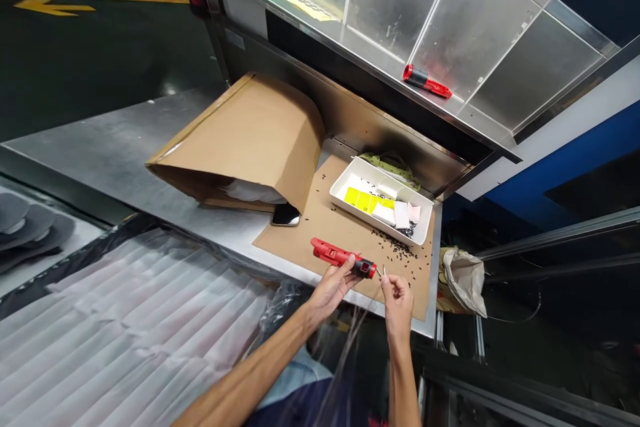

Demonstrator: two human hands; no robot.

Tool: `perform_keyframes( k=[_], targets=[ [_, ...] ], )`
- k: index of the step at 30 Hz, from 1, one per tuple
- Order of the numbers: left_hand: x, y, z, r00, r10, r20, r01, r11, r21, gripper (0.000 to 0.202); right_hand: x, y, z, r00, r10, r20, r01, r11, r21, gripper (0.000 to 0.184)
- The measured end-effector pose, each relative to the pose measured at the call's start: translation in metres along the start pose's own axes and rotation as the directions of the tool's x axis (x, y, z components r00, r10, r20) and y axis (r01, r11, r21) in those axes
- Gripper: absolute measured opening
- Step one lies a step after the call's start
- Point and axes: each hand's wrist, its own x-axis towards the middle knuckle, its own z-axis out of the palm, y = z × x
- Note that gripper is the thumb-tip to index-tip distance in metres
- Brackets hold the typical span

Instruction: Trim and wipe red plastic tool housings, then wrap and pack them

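Observation:
My left hand (331,292) is wrapped round a red and black plastic tool housing (335,254), tilted above the brown cardboard sheet (280,238). The black end of the housing points right, with a thin piece sticking out of it. At that end my right hand (399,307) pinches a small thin light-coloured piece (384,271), too small to name. Beyond my hands, a white tray (425,227) holds yellow labels, pale blocks and small black parts. Many small black bits (400,252) lie scattered on the cardboard in front of it.
A large open cardboard box (250,133) lies at the left of the metal table, with a phone (286,215) by its edge. Another red and black housing (427,81) rests on the upper shelf. White-wrapped rows (150,327) stand at lower left; a paper bag (465,280) hangs right.

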Motion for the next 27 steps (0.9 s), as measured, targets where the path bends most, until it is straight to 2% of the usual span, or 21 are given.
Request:
perform_keyframes(
  k=[3, 7, 10, 13, 16, 19, 23, 27],
  targets=[
    [0.006, 0.006, 0.004, 1.0, -0.015, 0.017, 0.015, 1.0, -0.022, 0.046, 0.007, 0.002, 0.015, 1.0, -0.024, 0.004, 0.024, 1.0, -0.012, 0.042],
    [0.014, 0.01, 0.008, 0.999, -0.037, 0.03, 0.037, 0.999, -0.008, 0.043, 0.009, 0.006, 0.039, 0.999, -0.024, 0.026, 0.023, 0.998, 0.062, 0.048],
    [0.023, 0.015, 0.008, 0.998, -0.054, 0.027, 0.053, 0.998, 0.019, 0.038, 0.011, 0.008, 0.049, 0.998, -0.053, 0.031, 0.05, 0.995, 0.082, 0.048],
    [0.032, 0.021, 0.007, 0.995, -0.095, 0.038, 0.093, 0.994, 0.054, 0.03, 0.015, 0.009, 0.047, 0.987, -0.15, 0.06, 0.153, 0.987, -0.045, 0.045],
    [0.039, 0.023, 0.008, 0.991, -0.124, 0.053, 0.119, 0.99, 0.08, 0.024, 0.022, 0.008, 0.042, 0.962, -0.253, 0.105, 0.269, 0.945, -0.189, 0.038],
    [0.047, 0.023, 0.009, 0.991, -0.118, 0.07, 0.112, 0.99, 0.089, 0.02, 0.03, 0.007, 0.038, 0.934, -0.332, 0.135, 0.356, 0.896, -0.263, 0.037],
    [0.057, 0.029, 0.013, 0.992, -0.085, 0.09, 0.077, 0.993, 0.087, 0.019, 0.042, 0.006, 0.036, 0.917, -0.362, 0.166, 0.397, 0.869, -0.296, 0.04],
    [0.066, 0.044, 0.014, 0.996, -0.026, 0.087, 0.017, 0.995, 0.1, 0.021, 0.049, 0.006, 0.032, 0.928, -0.361, 0.094, 0.373, 0.887, -0.273, 0.03]
  ],
)
